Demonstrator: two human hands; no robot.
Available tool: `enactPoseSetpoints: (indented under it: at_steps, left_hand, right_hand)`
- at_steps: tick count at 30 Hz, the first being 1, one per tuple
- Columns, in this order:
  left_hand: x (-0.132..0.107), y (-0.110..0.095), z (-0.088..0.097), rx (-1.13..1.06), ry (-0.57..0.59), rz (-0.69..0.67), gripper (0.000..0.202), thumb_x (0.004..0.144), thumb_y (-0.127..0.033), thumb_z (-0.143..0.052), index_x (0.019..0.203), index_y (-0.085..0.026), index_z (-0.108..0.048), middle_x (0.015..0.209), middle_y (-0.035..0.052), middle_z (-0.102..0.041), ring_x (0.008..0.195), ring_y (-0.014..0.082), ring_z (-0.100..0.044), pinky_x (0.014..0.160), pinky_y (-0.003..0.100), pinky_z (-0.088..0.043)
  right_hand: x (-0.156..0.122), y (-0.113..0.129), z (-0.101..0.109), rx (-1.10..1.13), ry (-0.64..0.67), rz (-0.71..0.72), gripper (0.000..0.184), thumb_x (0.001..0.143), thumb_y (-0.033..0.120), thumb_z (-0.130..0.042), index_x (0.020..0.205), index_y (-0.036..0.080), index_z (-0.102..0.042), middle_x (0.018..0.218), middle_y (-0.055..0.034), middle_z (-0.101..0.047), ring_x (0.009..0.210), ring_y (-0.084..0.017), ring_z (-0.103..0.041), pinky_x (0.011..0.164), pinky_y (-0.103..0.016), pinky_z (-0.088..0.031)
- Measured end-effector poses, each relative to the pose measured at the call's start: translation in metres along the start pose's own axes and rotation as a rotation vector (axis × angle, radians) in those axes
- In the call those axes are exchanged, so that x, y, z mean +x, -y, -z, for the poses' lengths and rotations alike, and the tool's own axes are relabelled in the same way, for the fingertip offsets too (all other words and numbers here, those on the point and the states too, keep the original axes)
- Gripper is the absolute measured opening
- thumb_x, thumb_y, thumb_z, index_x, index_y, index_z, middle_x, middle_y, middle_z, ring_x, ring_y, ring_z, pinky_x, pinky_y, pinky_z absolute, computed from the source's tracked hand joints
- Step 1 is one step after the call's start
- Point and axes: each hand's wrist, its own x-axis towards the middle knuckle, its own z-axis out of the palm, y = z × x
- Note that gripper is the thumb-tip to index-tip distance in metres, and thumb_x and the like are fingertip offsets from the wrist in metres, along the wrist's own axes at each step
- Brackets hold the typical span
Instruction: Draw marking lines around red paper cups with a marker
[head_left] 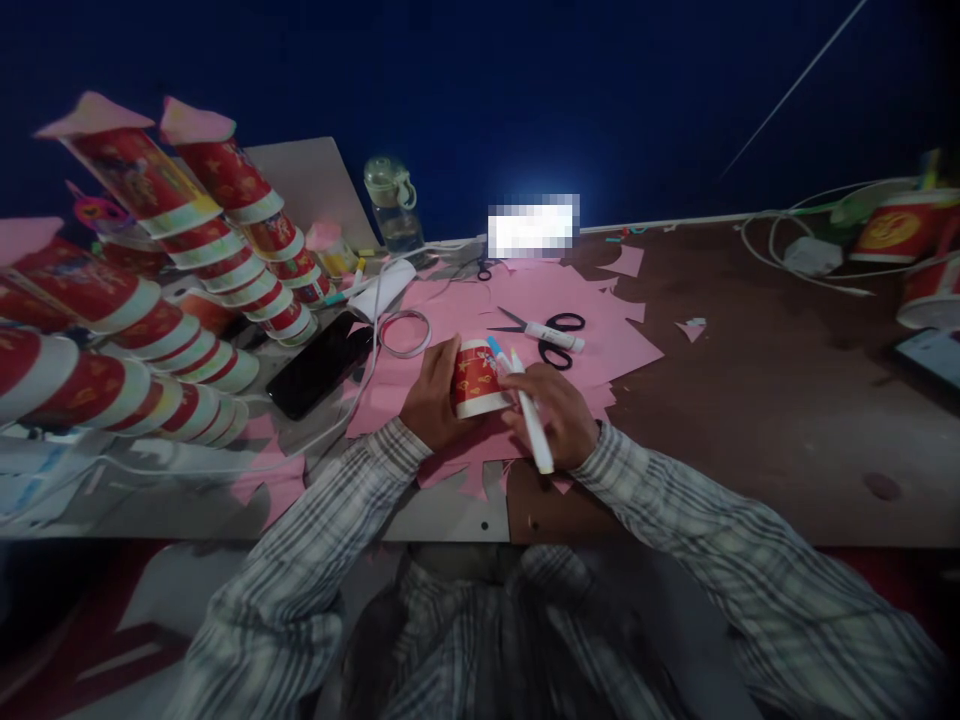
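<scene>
My left hand (433, 402) is wrapped round the left side of a red paper cup (477, 380) with gold and white prints, its white rim facing down. My right hand (561, 410) grips a white marker (534, 430) close to the cup's right side. A light blue tip or cap (494, 347) shows against the cup near those fingers; whether it belongs to a second marker I cannot tell. Pink paper (615, 345) lies under both hands. Just beyond them are black-handled scissors (556, 356) with open blades and a white tube (551, 335) lying across them.
Tall stacks of red paper cups (217, 250) with pink paper cones stand at the left. Nearby are a black phone (319, 365), a tape-like ring (405, 333), a water bottle (395, 205) and a white cable (371, 350). At the right lie another cable, a red cup (900, 228) and a lit phone (934, 362).
</scene>
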Motion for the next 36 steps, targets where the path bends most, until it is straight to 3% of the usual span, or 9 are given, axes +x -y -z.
enactPoseSetpoints:
  at_steps: [2, 5, 9, 15, 21, 26, 31, 36]
  left_hand:
    - [0.0, 0.001, -0.001, 0.018, -0.007, -0.017, 0.103, 0.079, -0.066, -0.067, 0.154, -0.01, -0.023, 0.136, 0.0238, -0.05, 0.128, 0.037, -0.051, 0.11, 0.059, -0.044]
    - [0.001, 0.0, -0.001, 0.044, 0.015, -0.003, 0.104, 0.078, -0.066, -0.069, 0.153, -0.011, -0.024, 0.135, 0.0239, -0.051, 0.128, 0.0377, -0.051, 0.11, 0.06, -0.043]
    - [0.001, -0.002, 0.0, 0.066, 0.038, 0.033, 0.099, 0.079, -0.064, -0.068, 0.15, -0.008, -0.027, 0.136, 0.0256, -0.051, 0.129, 0.0387, -0.05, 0.111, 0.06, -0.042]
    - [0.002, -0.002, -0.001, 0.037, 0.006, -0.023, 0.097, 0.08, -0.062, -0.068, 0.15, -0.006, -0.029, 0.134, 0.0269, -0.052, 0.127, 0.0395, -0.053, 0.109, 0.06, -0.045]
    - [0.002, -0.004, 0.0, 0.037, 0.052, 0.049, 0.099, 0.077, -0.063, -0.069, 0.15, -0.008, -0.03, 0.135, 0.025, -0.052, 0.13, 0.0392, -0.051, 0.11, 0.058, -0.044]
    - [0.001, -0.006, -0.001, 0.031, 0.041, 0.064, 0.1, 0.076, -0.063, -0.07, 0.15, -0.009, -0.031, 0.135, 0.0237, -0.051, 0.13, 0.0385, -0.051, 0.109, 0.056, -0.046]
    - [0.001, -0.007, -0.001, 0.017, 0.023, 0.05, 0.099, 0.077, -0.063, -0.07, 0.15, -0.008, -0.031, 0.135, 0.0249, -0.051, 0.13, 0.0384, -0.051, 0.107, 0.056, -0.048]
    - [0.003, -0.005, -0.001, 0.052, 0.046, 0.04, 0.098, 0.079, -0.066, -0.067, 0.149, -0.008, -0.031, 0.134, 0.0244, -0.053, 0.128, 0.0378, -0.053, 0.108, 0.057, -0.047]
  right_hand:
    - [0.002, 0.003, 0.005, 0.175, -0.025, -0.138, 0.034, 0.096, 0.033, -0.055, 0.128, 0.022, -0.062, 0.085, -0.0062, -0.065, 0.075, -0.021, -0.06, 0.072, -0.039, -0.053]
    - [0.006, 0.008, 0.008, 0.406, -0.04, -0.289, 0.036, 0.1, 0.044, -0.046, 0.117, 0.022, -0.069, 0.08, -0.0051, -0.064, 0.067, -0.018, -0.059, 0.066, -0.039, -0.053]
    - [0.01, 0.015, 0.004, 0.469, -0.046, -0.369, 0.038, 0.099, 0.049, -0.05, 0.102, 0.018, -0.073, 0.076, -0.0051, -0.064, 0.063, -0.016, -0.057, 0.064, -0.036, -0.054]
    - [0.008, 0.019, 0.001, 0.411, -0.039, -0.356, 0.037, 0.099, 0.046, -0.05, 0.095, 0.016, -0.072, 0.076, -0.0065, -0.066, 0.065, -0.016, -0.062, 0.062, -0.033, -0.056]
    - [0.004, 0.014, -0.001, 0.267, -0.013, -0.272, 0.03, 0.099, 0.041, -0.052, 0.093, 0.019, -0.073, 0.087, -0.0095, -0.073, 0.076, -0.02, -0.069, 0.071, -0.037, -0.059]
    - [0.005, 0.011, -0.002, 0.205, -0.033, -0.307, 0.031, 0.099, 0.042, -0.05, 0.094, 0.02, -0.071, 0.083, -0.0082, -0.072, 0.076, -0.02, -0.069, 0.072, -0.037, -0.059]
    - [0.005, 0.011, 0.001, 0.275, -0.148, -0.413, 0.033, 0.1, 0.044, -0.048, 0.098, 0.019, -0.07, 0.08, -0.0076, -0.068, 0.072, -0.02, -0.066, 0.07, -0.04, -0.059]
    - [0.006, 0.017, 0.002, 0.337, -0.041, -0.362, 0.036, 0.099, 0.045, -0.049, 0.092, 0.017, -0.071, 0.079, -0.0078, -0.068, 0.068, -0.017, -0.064, 0.065, -0.035, -0.058]
